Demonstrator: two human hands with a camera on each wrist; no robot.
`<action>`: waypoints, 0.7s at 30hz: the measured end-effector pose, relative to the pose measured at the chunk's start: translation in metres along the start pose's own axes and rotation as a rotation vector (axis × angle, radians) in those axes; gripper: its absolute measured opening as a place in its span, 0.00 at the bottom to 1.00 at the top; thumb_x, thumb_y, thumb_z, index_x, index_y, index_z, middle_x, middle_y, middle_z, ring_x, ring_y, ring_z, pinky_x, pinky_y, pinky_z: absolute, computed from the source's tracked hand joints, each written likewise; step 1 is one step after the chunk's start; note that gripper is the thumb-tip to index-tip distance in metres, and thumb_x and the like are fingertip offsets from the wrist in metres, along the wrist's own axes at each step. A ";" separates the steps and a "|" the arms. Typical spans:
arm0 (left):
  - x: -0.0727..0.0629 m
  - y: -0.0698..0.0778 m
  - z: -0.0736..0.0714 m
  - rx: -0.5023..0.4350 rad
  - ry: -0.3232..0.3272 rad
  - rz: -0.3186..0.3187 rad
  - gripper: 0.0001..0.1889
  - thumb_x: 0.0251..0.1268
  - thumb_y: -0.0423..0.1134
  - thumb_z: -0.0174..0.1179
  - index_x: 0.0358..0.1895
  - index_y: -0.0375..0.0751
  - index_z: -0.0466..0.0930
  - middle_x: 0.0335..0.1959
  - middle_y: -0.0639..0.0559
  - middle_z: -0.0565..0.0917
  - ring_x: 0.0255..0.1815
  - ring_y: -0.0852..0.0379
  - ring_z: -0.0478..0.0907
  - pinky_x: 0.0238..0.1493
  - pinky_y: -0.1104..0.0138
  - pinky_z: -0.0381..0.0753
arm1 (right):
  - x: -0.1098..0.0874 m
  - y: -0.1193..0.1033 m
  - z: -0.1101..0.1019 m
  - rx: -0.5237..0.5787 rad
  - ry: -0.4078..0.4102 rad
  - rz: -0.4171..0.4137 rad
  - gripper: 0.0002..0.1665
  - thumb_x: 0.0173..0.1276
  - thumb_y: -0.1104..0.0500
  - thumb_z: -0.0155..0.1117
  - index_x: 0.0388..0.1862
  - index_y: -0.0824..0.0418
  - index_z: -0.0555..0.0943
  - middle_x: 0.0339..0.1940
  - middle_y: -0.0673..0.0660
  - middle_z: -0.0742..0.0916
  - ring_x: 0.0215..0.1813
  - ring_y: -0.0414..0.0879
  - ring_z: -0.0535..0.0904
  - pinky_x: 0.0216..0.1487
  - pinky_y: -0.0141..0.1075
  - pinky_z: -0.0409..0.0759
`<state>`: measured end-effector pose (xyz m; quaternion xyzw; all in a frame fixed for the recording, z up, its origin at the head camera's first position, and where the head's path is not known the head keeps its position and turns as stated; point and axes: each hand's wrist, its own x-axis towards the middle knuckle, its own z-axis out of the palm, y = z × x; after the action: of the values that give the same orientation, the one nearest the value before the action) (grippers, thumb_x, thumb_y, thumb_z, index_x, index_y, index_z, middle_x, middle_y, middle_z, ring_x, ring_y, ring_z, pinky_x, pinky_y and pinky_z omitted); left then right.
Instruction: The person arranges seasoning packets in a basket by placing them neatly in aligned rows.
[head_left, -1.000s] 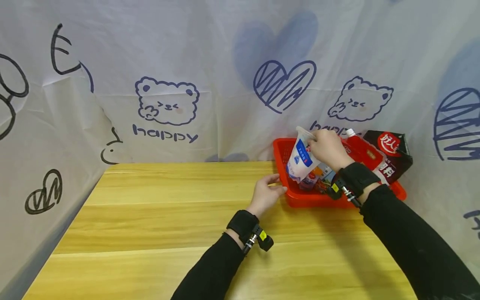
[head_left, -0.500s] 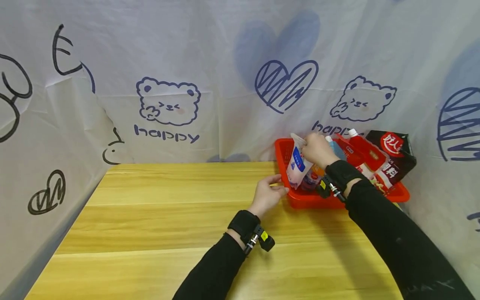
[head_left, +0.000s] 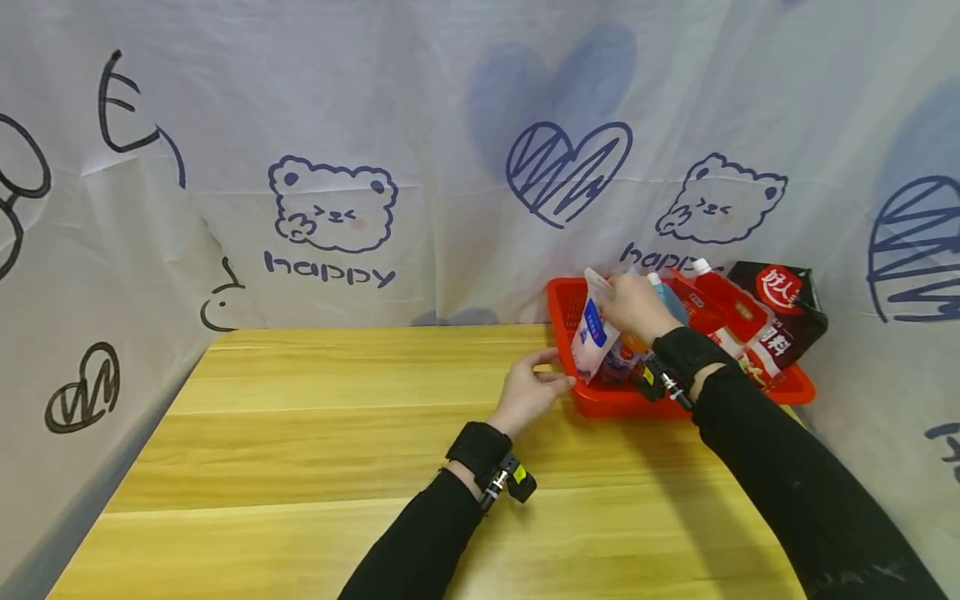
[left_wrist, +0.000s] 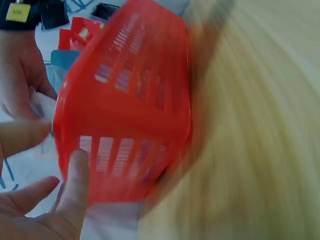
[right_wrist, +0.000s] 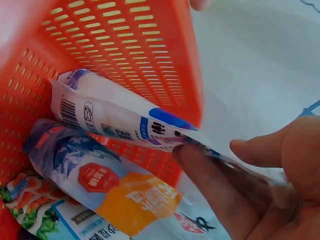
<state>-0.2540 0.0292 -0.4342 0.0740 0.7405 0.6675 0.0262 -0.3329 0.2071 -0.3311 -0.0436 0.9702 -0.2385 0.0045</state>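
Into the left end of a red plastic basket (head_left: 615, 408) leans a white packet (head_left: 588, 342) with a blue label. My right hand (head_left: 637, 304) pinches its top edge between thumb and fingers. The right wrist view shows the packet's barcode side (right_wrist: 120, 120), with its lower end down inside the basket. Beside it lies a purple and orange packet (right_wrist: 100, 175). My left hand (head_left: 528, 392) is at the basket's left side, its extended fingers touching the rim and slotted wall (left_wrist: 120, 155).
A salad dressing packet (right_wrist: 75, 220), a red spouted pouch (head_left: 738, 304), a blue capped pouch (head_left: 670, 300) and a black box (head_left: 783, 292) fill the rest of the basket. It stands on a wooden table (head_left: 300, 433) against a printed white cloth (head_left: 465, 167).
My right hand has moved left and slightly down with the white packet, which now sits lower in the basket's left end. The left hand stays at the basket's edge.
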 end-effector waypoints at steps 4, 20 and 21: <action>-0.002 0.003 -0.017 0.120 0.012 0.110 0.29 0.68 0.36 0.69 0.69 0.31 0.75 0.63 0.35 0.78 0.55 0.42 0.84 0.47 0.59 0.89 | -0.012 -0.006 -0.004 -0.001 0.014 -0.011 0.29 0.79 0.59 0.59 0.74 0.69 0.70 0.59 0.71 0.84 0.52 0.65 0.84 0.58 0.60 0.83; -0.027 0.033 -0.163 0.883 0.233 0.411 0.33 0.72 0.49 0.64 0.73 0.31 0.71 0.76 0.36 0.66 0.76 0.36 0.63 0.74 0.43 0.68 | -0.078 -0.005 -0.012 -0.057 0.285 -0.180 0.41 0.80 0.43 0.56 0.83 0.63 0.61 0.80 0.68 0.67 0.79 0.68 0.62 0.76 0.67 0.60; -0.032 0.033 -0.172 0.920 0.236 0.407 0.34 0.72 0.50 0.64 0.73 0.31 0.71 0.77 0.35 0.65 0.77 0.35 0.62 0.75 0.43 0.66 | -0.082 -0.002 -0.011 -0.067 0.290 -0.191 0.41 0.80 0.44 0.57 0.82 0.64 0.61 0.80 0.69 0.67 0.79 0.69 0.61 0.76 0.68 0.59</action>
<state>-0.2436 -0.1419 -0.3847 0.1448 0.9258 0.2683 -0.2233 -0.2512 0.2177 -0.3218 -0.1010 0.9595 -0.2091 -0.1597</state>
